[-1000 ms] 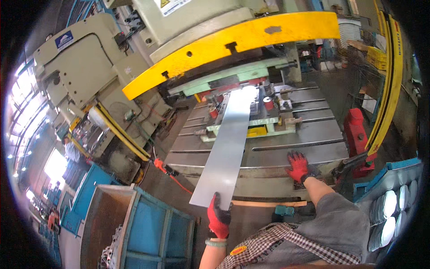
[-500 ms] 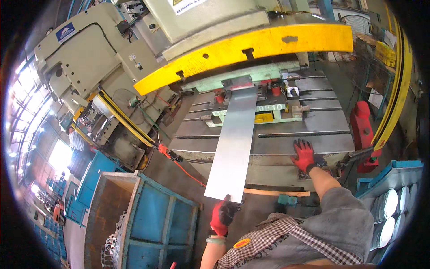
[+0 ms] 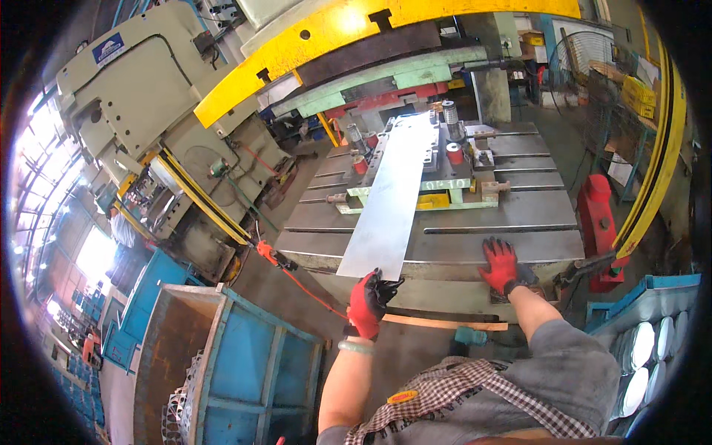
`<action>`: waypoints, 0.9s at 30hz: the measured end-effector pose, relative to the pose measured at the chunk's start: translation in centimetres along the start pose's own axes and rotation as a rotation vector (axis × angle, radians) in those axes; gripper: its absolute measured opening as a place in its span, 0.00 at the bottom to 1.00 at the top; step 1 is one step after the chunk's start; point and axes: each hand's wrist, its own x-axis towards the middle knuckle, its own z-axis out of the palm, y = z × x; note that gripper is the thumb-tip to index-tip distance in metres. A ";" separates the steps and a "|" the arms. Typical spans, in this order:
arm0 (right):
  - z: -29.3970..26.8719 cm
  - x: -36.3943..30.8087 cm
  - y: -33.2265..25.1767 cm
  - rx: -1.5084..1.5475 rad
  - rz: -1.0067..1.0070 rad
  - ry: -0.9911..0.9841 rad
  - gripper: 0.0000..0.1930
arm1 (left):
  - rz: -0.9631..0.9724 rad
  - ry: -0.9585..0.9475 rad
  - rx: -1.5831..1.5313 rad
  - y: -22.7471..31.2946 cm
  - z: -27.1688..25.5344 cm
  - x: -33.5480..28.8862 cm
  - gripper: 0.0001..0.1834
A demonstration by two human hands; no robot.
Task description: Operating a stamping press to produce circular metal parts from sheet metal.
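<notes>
A long, flat strip of sheet metal (image 3: 382, 215) slopes from the press die (image 3: 452, 178) down toward me, its far end lying on the die. My left hand (image 3: 368, 302), in a red and black glove, pinches the strip's near edge. At the front edge of the slotted press bed (image 3: 512, 241), my right hand (image 3: 502, 267) lies flat in a matching glove, fingers spread, holding nothing. Above the strip, the upper die (image 3: 386, 93) and the yellow press beam (image 3: 326, 33) are raised, with a gap over the lower die.
To my left stands a blue bin (image 3: 237, 363) with perforated metal scrap (image 3: 182, 400) inside. A blue rack with stacked round metal discs (image 3: 641, 345) is at my right. Yellow guard posts (image 3: 204, 196) flank the press; a red pedal-like housing (image 3: 599, 222) sits beside its right side.
The upper die and yellow beam have risen. My left hand has pushed the strip forward, farther over the die. My right hand has stayed nearly in place.
</notes>
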 end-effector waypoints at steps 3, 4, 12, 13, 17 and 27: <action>-0.6 0.0 -0.4 -0.029 0.008 -0.030 0.38 | 0.214 -0.110 0.722 0.2 -0.5 -0.6 0.12; -0.7 -0.1 -0.6 -0.031 0.017 -0.030 0.38 | 0.154 -0.095 0.644 -0.5 -1.2 -0.5 0.12; 0.4 -0.1 0.0 -0.027 -0.004 0.004 0.37 | 0.143 0.037 0.374 -2.1 -1.4 0.4 0.14; 0.2 -0.1 -0.1 -0.015 -0.006 0.001 0.37 | 0.176 0.027 0.390 -2.0 -1.2 0.2 0.14; 0.1 0.0 -0.3 0.010 -0.004 0.022 0.36 | 0.290 -0.070 0.731 -2.5 -2.8 0.3 0.14; -0.9 0.7 -2.3 -0.014 -0.047 -0.014 0.39 | 0.127 -0.079 0.573 -5.7 -6.8 4.6 0.16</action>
